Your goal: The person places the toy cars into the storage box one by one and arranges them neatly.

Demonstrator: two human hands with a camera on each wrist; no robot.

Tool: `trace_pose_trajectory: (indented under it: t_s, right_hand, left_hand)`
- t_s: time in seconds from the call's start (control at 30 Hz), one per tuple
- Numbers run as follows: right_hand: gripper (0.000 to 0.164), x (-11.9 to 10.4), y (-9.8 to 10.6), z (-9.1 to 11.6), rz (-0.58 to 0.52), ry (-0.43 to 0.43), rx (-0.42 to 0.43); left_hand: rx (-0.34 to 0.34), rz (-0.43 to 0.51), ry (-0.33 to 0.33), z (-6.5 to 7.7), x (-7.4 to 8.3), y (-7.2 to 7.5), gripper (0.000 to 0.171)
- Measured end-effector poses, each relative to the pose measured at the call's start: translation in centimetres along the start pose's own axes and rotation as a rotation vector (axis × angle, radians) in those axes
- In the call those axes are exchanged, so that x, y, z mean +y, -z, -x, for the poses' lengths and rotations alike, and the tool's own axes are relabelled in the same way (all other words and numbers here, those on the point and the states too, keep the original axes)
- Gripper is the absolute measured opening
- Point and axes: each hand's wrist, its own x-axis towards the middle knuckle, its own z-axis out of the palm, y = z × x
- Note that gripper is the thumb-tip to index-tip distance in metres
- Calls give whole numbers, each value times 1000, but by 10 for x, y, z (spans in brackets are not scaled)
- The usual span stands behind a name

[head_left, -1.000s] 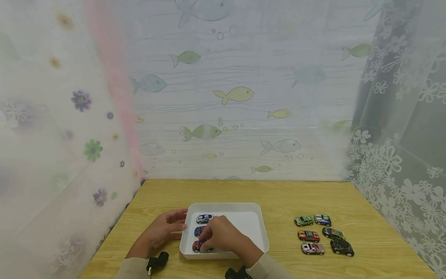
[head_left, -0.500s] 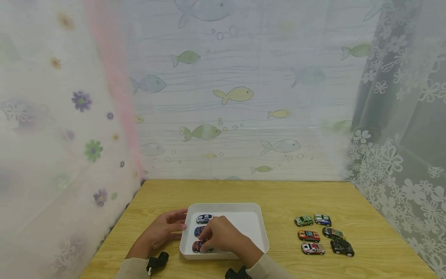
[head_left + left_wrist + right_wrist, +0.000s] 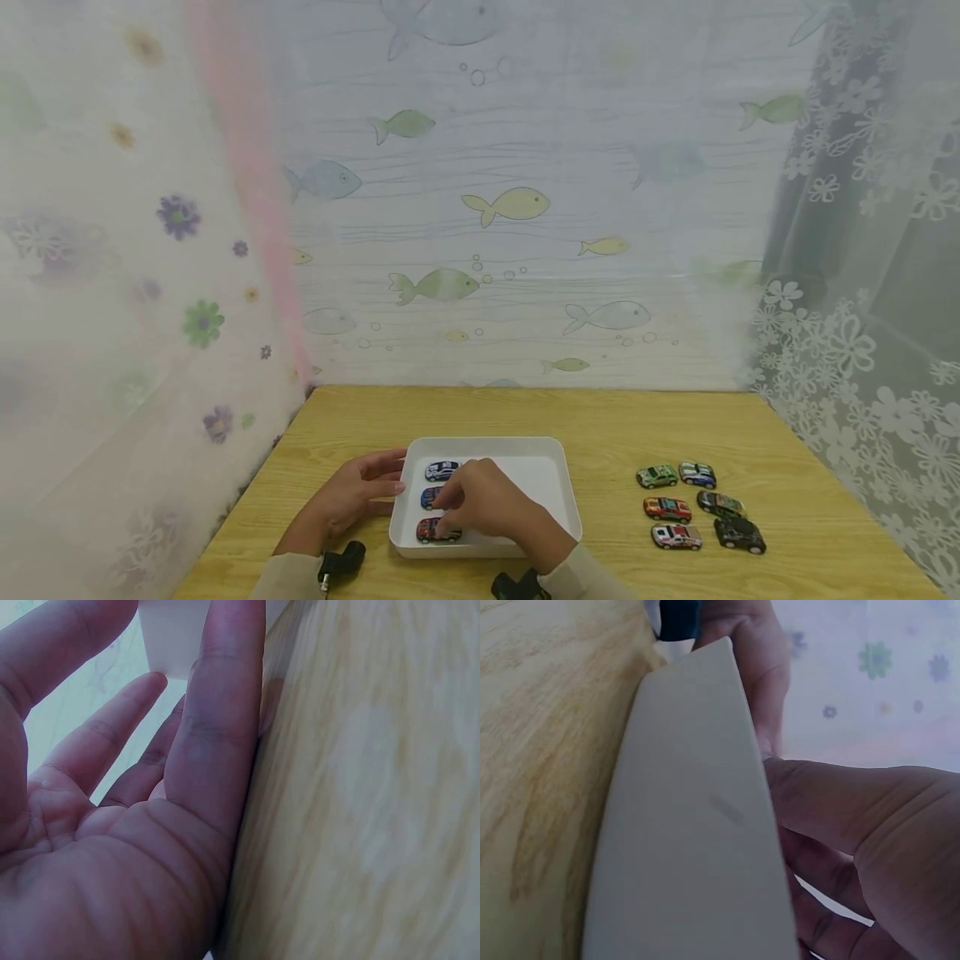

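Observation:
In the head view, a shallow white tray (image 3: 525, 542) sits on the table with three toy cars lined up at its left side. They are a white-and-blue toy car (image 3: 442, 471), a blue toy car (image 3: 429, 498) and a red toy car (image 3: 431, 530). My left hand (image 3: 352, 496) rests on the table, its extended fingers against the tray's left wall. Inside the tray, my right hand (image 3: 491, 504) hovers over the red car, thumb and fingers apart above it. It partly covers the cars' right ends. The right wrist view shows mostly the tray's outer wall (image 3: 690, 810).
Right of the tray, several toy cars stand in two loose columns, including an orange-red toy car (image 3: 667, 509) and a black toy car (image 3: 740, 534). The wooden table (image 3: 600, 425) ends at a fish-print curtain (image 3: 525, 275) behind and flowered curtains at the sides.
My right hand has risen slightly and drawn back from the red car, which shows more now. My left hand and the tray keep their places.

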Motion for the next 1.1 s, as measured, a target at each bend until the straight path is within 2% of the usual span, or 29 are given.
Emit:
trace_pose_trajectory:
  t_s: [0.23, 0.43, 0.73, 1.1]
  right_hand:
    - [21, 6, 17, 6, 1, 25, 32]
    - [21, 17, 36, 15, 22, 11, 60]
    - [23, 36, 65, 36, 35, 27, 119]
    - [24, 65, 98, 61, 46, -4, 165]
  left_hand:
    - [31, -28, 12, 0, 2, -2, 74]
    - [35, -19, 6, 0, 2, -2, 74]
    - [41, -32, 2, 0, 2, -2, 74]
    - [55, -33, 18, 0, 2, -2, 74]
